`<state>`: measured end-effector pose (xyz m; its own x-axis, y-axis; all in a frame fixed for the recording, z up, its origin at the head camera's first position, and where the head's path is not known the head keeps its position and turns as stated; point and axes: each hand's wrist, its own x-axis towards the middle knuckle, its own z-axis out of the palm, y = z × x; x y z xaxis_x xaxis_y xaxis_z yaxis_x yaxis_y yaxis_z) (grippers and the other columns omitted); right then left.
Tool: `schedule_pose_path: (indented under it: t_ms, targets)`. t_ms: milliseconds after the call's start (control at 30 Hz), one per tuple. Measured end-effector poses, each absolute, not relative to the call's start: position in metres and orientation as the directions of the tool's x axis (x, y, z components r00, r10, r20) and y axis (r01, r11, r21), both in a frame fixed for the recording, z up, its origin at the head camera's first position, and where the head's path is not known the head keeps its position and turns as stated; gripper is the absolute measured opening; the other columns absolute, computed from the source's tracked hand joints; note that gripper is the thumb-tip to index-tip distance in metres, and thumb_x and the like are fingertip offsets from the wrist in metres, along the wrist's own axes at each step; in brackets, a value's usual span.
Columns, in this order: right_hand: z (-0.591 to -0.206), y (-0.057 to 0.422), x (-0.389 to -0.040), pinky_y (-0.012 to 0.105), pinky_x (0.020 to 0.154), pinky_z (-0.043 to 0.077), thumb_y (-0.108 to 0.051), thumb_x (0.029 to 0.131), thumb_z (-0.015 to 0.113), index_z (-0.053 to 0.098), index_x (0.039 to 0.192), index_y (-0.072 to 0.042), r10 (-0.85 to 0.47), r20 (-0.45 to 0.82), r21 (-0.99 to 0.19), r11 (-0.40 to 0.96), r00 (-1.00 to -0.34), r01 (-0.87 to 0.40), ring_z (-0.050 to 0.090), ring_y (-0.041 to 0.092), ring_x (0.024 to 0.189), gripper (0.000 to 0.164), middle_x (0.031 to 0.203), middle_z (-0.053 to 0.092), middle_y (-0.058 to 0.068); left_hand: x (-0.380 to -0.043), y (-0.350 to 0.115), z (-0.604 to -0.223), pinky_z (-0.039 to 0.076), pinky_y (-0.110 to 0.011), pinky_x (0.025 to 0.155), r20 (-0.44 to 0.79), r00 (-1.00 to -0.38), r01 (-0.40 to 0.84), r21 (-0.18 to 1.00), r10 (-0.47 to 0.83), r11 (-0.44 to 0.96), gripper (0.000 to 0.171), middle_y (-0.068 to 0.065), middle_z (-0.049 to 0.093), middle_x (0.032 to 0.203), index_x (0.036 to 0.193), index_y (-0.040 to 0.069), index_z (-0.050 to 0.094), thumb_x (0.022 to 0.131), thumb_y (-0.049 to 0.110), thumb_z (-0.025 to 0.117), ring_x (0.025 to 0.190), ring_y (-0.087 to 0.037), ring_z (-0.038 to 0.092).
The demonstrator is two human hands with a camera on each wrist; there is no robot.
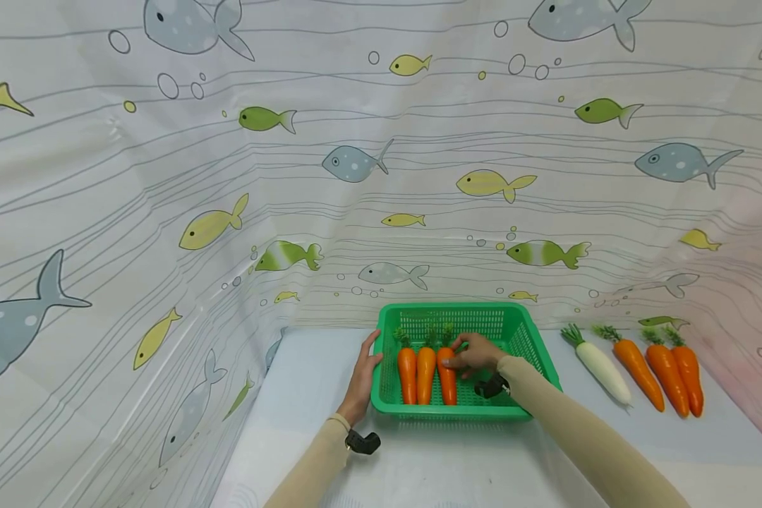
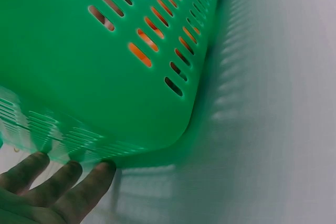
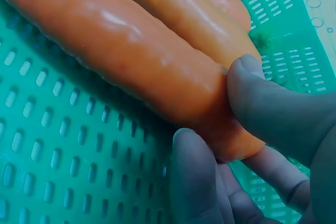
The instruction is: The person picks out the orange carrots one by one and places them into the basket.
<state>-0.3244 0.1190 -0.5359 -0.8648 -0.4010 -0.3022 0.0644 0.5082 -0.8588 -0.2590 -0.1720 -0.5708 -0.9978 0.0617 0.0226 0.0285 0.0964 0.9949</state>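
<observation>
Three orange carrots with green tops lie side by side in a green plastic basket (image 1: 457, 410). My right hand (image 1: 476, 353) reaches into the basket and pinches the thick top end of the rightmost carrot (image 1: 447, 377). In the right wrist view, the thumb lies on one side of that carrot (image 3: 121, 51) and the fingers curl round the other. The middle carrot (image 1: 425, 374) and the left carrot (image 1: 407, 374) lie just beside it. At the basket's left side, my left hand (image 1: 359, 381) rests with extended fingers (image 2: 86, 190), their tips touching the slotted outer wall (image 2: 105, 93).
To the basket's right on the white table (image 1: 305, 381) lie a white radish (image 1: 603, 370) and three more carrots, one (image 1: 638, 372) apart from the two close together (image 1: 667, 377). A fish-patterned sheet (image 1: 444, 240) hangs behind and at both sides.
</observation>
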Motion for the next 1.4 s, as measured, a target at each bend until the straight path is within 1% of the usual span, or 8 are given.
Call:
schedule_pose_path:
  t_ms: [167,300,433,667,900,1100,1267,1400]
  targets:
    - [-0.537,0.120,-0.326,0.044,0.075,0.065,-0.022,0.097,0.079,0.057,0.129,0.006,-0.409,-0.292,-0.854,0.518,-0.864,0.043,0.073,0.024,0.078,0.048,0.106,0.074,0.017,-0.258,-0.171,-0.569,0.011,-0.067,0.129,0.022,-0.998,0.028,0.995,0.061,0.098,0.055,-0.004,0.015,0.179,0.168,0.036,0.027,0.113,0.029,0.032,0.165,-0.034,0.014]
    - [-0.540,0.121,-0.328,0.040,0.071,0.064,-0.022,0.096,0.080,0.057,0.129,0.006,-0.419,-0.292,-0.853,0.520,-0.860,0.036,0.072,0.023,0.077,0.048,0.106,0.074,0.016,-0.258,-0.171,-0.569,0.012,-0.067,0.129,0.026,-0.998,0.032,0.995,0.061,0.096,0.055,-0.005,0.015,0.179,0.167,0.036,0.027,0.113,0.028,0.032,0.165,-0.034,0.015]
    - [-0.546,0.122,-0.333,0.035,0.067,0.062,-0.025,0.095,0.081,0.059,0.127,0.004,-0.423,-0.298,-0.850,0.526,-0.856,0.036,0.070,0.022,0.076,0.048,0.104,0.075,0.014,-0.259,-0.172,-0.572,0.011,-0.067,0.129,0.030,-0.997,0.036,0.995,0.066,0.088,0.055,-0.004,0.014,0.179,0.168,0.036,0.027,0.113,0.028,0.033,0.165,-0.034,0.013]
    - [-0.552,0.124,-0.338,0.035,0.065,0.057,-0.031,0.094,0.082,0.062,0.128,0.000,-0.426,-0.310,-0.834,0.551,-0.850,0.029,0.064,0.021,0.071,0.050,0.098,0.076,0.010,-0.259,-0.172,-0.574,0.009,-0.069,0.129,0.023,-0.997,0.029,0.996,0.070,0.085,0.055,-0.004,0.013,0.179,0.167,0.037,0.027,0.113,0.027,0.032,0.166,-0.035,0.011]
    - [-0.549,0.124,-0.337,0.034,0.063,0.054,-0.035,0.094,0.082,0.062,0.133,0.000,-0.419,-0.308,-0.820,0.572,-0.854,0.015,0.065,0.022,0.077,0.056,0.096,0.074,0.011,-0.259,-0.172,-0.571,0.010,-0.069,0.129,0.037,-0.997,0.043,0.995,0.068,0.087,0.055,-0.005,0.014,0.179,0.168,0.036,0.027,0.113,0.026,0.031,0.165,-0.035,0.012]
    - [-0.548,0.124,-0.337,0.035,0.064,0.055,-0.034,0.094,0.081,0.059,0.138,0.003,-0.432,-0.310,-0.814,0.580,-0.847,0.002,0.067,0.023,0.082,0.062,0.104,0.075,0.013,-0.258,-0.172,-0.571,0.011,-0.068,0.129,0.035,-0.997,0.041,0.995,0.070,0.087,0.056,-0.005,0.014,0.179,0.168,0.035,0.027,0.113,0.026,0.032,0.165,-0.035,0.013]
    - [-0.546,0.124,-0.336,0.039,0.070,0.059,-0.035,0.093,0.082,0.060,0.139,0.002,-0.415,-0.316,-0.804,0.595,-0.853,0.009,0.071,0.023,0.087,0.063,0.114,0.074,0.015,-0.258,-0.171,-0.571,0.010,-0.069,0.129,0.030,-0.997,0.036,0.995,0.067,0.098,0.056,-0.004,0.014,0.179,0.167,0.036,0.027,0.113,0.027,0.032,0.165,-0.035,0.012]
    - [-0.543,0.125,-0.335,0.041,0.075,0.061,-0.037,0.093,0.082,0.061,0.140,0.001,-0.398,-0.309,-0.789,0.615,-0.864,-0.001,0.072,0.022,0.090,0.063,0.117,0.075,0.015,-0.260,-0.172,-0.571,0.010,-0.068,0.129,0.023,-0.998,0.029,0.994,0.062,0.105,0.055,-0.003,0.014,0.179,0.167,0.038,0.027,0.113,0.029,0.033,0.166,-0.034,0.011]
